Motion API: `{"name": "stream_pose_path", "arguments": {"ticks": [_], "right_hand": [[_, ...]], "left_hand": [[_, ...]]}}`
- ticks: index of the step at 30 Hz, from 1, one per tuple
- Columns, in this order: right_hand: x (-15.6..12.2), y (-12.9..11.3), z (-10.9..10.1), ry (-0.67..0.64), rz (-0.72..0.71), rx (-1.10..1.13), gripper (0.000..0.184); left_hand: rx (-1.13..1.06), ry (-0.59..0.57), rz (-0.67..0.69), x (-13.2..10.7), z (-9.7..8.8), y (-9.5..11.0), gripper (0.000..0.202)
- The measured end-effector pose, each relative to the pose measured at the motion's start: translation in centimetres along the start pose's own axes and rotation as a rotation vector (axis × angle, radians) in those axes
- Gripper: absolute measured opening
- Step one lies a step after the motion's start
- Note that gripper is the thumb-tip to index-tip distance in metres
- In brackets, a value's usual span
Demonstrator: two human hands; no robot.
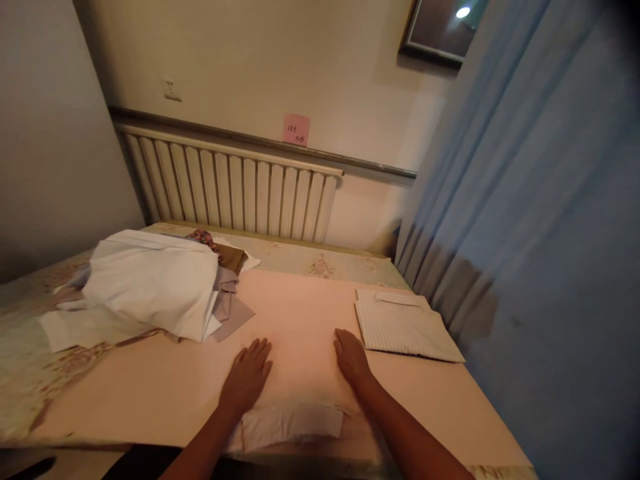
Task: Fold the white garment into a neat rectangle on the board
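Note:
My left hand lies flat, palm down, with its fingers stretched out. It rests on pale pink cloth that blends into the pink sheet around it. My right hand is on the other side of this cloth, fingers extended and nothing visible in them. Between my forearms, near the front edge, sits a lighter folded band, like a waistband. Just right of my right hand is a folded striped cream garment. How far the pink cloth reaches is hard to make out.
A heap of white cloth and other fabrics lies at the left on a floral cover. Behind stands a radiator, with a pink note above it. A blue curtain hangs along the right side.

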State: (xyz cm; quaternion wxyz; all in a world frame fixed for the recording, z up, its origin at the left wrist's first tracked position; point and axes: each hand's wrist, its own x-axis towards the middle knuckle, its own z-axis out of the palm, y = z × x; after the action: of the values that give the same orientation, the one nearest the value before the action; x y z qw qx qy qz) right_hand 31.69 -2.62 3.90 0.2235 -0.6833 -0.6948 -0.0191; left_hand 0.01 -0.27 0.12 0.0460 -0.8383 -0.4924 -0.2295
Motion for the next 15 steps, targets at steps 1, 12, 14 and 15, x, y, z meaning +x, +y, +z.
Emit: {"name": "stream_pose_path", "arguments": {"ticks": [1, 12, 14, 15], "right_hand": [[0.8, -0.1, -0.1, -0.024, -0.020, 0.005, 0.042], [5.9, -0.4, 0.1, -0.359, -0.084, -0.020, 0.017], [6.1, -0.5, 0.1, -0.358, -0.074, -0.036, 0.013], [6.1, -0.5, 0.2, -0.343, -0.063, -0.044, 0.012]], "left_hand": [[-0.007, 0.000, -0.003, 0.0, 0.0, 0.0, 0.046], [-0.055, -0.013, -0.024, -0.2, -0.1, -0.1, 0.045], [-0.080, -0.012, -0.041, -0.4, 0.0, -0.5, 0.045], [-0.093, -0.001, -0.056, -0.6, 0.1, -0.8, 0.046]]}}
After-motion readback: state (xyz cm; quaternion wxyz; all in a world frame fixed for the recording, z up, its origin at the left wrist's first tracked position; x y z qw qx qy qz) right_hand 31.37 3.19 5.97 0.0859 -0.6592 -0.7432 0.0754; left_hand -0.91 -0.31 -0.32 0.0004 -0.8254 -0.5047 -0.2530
